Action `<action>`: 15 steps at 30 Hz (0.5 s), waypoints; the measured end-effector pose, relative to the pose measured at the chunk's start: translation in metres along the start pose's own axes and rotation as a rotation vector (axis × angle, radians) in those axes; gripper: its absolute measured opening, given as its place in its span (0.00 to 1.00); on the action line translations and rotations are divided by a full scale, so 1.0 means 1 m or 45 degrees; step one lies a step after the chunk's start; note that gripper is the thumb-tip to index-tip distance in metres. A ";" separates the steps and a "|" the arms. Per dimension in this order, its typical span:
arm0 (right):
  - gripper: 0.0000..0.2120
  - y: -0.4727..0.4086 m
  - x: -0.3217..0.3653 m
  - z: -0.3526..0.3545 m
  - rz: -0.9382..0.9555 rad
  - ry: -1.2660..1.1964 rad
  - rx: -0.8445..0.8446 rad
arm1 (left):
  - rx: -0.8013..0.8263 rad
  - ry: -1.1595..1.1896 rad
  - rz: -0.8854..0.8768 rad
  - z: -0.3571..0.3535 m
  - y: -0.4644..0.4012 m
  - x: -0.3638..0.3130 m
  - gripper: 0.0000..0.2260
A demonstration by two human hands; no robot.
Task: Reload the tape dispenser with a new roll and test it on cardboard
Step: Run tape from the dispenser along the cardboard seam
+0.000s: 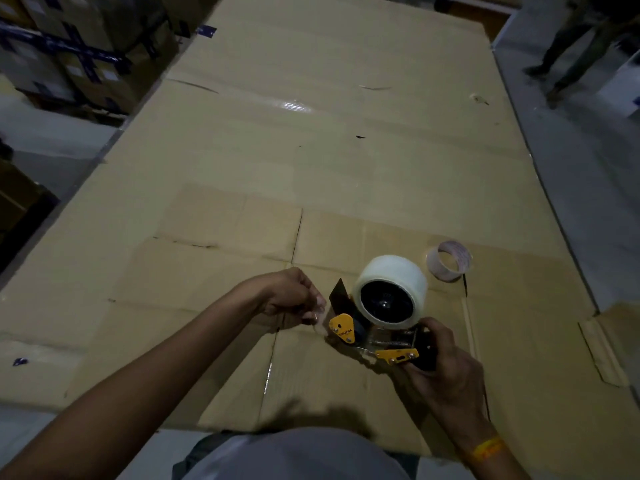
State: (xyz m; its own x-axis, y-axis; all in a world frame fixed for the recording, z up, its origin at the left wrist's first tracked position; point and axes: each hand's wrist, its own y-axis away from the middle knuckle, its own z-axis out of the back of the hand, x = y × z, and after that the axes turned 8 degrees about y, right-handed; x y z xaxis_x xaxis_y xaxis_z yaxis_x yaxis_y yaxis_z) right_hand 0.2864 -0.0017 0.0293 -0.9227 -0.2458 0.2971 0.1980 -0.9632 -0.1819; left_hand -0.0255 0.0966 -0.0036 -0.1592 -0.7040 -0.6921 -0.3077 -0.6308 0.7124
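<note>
Fresh roll seated, tape end in your fingers

Your right hand (pixel 446 362) grips the yellow-and-black tape dispenser (pixel 377 337) carrying a clear tape roll (pixel 389 285); your left hand (pixel 294 296) pinches its loose end above the flattened brown cardboard (pixel 311 150).

The room is dim, with a grey floor (pixel 568 188) showing along both sides of the wide work surface. At the upper left, stacked cartons (pixel 65 50) bound with dark blue tape stand close together, and a patch of glare (pixel 294 106) shines farther up the middle. A person's legs (pixel 575 46) stand at the upper right.
</note>
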 end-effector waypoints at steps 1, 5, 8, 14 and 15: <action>0.34 0.004 0.002 -0.001 -0.044 -0.028 -0.017 | 0.008 -0.044 -0.012 -0.004 -0.002 -0.003 0.10; 0.33 0.018 0.013 -0.001 -0.194 -0.094 -0.079 | -0.012 -0.226 -0.050 -0.020 -0.012 -0.009 0.10; 0.36 0.030 0.017 -0.006 -0.355 -0.135 -0.048 | -0.020 -0.385 -0.042 -0.025 -0.021 -0.008 0.09; 0.42 0.052 0.022 -0.010 -0.598 -0.221 -0.068 | -0.033 -0.590 0.046 -0.033 -0.021 -0.010 0.10; 0.44 0.055 0.023 -0.010 -0.606 -0.234 -0.068 | -0.039 -0.630 0.060 -0.034 -0.021 -0.011 0.09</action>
State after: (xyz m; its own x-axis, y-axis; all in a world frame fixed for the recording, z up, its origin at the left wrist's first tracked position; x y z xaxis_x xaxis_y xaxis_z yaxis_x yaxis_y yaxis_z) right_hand 0.2732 -0.0591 0.0166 -0.8320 0.1990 0.5178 -0.2516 -0.9673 -0.0325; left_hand 0.0147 0.1062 -0.0067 -0.6006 -0.4975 -0.6259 -0.2631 -0.6162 0.7423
